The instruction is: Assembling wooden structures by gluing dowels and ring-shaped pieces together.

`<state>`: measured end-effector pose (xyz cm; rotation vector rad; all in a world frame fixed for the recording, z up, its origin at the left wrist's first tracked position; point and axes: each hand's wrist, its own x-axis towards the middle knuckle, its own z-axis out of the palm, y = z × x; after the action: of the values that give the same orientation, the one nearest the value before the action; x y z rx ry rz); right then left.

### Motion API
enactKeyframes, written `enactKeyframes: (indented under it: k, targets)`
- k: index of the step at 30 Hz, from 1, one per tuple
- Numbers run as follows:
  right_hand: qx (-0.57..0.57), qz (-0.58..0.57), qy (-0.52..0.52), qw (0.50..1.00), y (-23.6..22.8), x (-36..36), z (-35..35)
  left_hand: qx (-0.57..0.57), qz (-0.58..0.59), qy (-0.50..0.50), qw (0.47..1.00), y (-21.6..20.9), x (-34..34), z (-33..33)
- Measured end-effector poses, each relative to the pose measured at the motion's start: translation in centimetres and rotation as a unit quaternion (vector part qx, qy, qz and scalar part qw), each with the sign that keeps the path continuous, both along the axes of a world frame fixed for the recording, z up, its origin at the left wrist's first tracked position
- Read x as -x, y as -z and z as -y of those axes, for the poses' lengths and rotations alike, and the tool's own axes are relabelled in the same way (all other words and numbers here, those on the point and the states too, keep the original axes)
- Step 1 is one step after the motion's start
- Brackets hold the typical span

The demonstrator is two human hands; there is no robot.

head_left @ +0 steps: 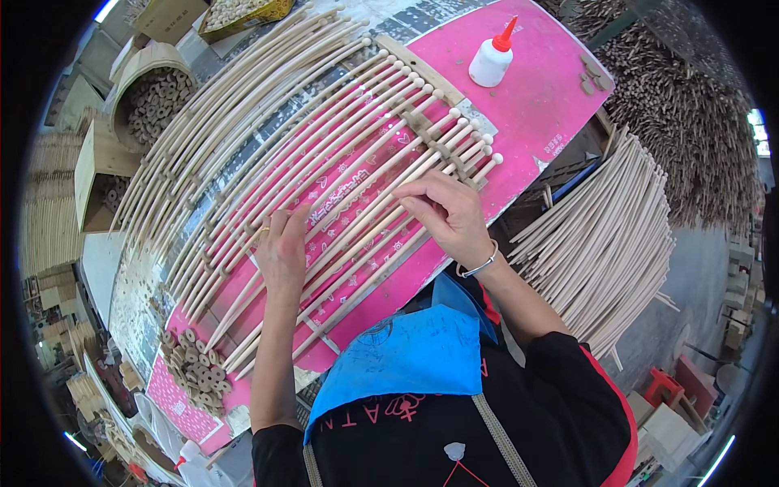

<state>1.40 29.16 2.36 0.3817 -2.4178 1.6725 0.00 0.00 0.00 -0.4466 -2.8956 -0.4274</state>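
Observation:
Thin wooden rods with round ball ends [341,134] lie side by side across a pink printed sheet [535,97]. Small brown wooden pieces with rounded ends sit across them near the balls. My left hand [282,247], fingers bent down and drawn together, is over the middle of the rods; whatever lies beneath its fingertips is hidden. Nearer the ball ends, my right hand [448,213] is closed over the nearest rods, thumb and forefinger almost meeting. I cannot make out what is between them. A wooden strip [430,77] runs along the ball ends.
A white glue bottle with a red nozzle [492,58] stands at the far right. Brown pierced wooden pieces [195,373] are heaped at the near left. More balled rods [203,114] lie farther left. Bundled bare rods [608,243] are right of the table; a round tub [122,73] holds wooden rings.

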Motion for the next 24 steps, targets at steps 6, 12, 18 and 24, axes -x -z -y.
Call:
enactKeyframes:
  k: [6, 12, 18, 24]
  targets:
    - [0.024, 0.026, 0.011, 0.999, 0.2, -1.2, -0.9, -0.046, -0.025, 0.045, 0.998, 0.0, 0.0, 0.3]
    - [0.015, 0.021, 0.016, 1.000, 0.3, -0.5, -0.5, -0.040, 0.027, 0.064, 0.997, -0.1, 0.7, 1.6]
    - [0.027, 0.028, 0.019, 0.999, 0.7, -0.4, -0.6, -0.047, -0.019, 0.052, 0.997, -1.1, 1.8, 1.3]
    - [0.034, 0.030, 0.020, 0.999, 0.9, -0.3, -0.4, 0.021, -0.050, 0.040, 0.998, 0.4, 3.4, 2.4]
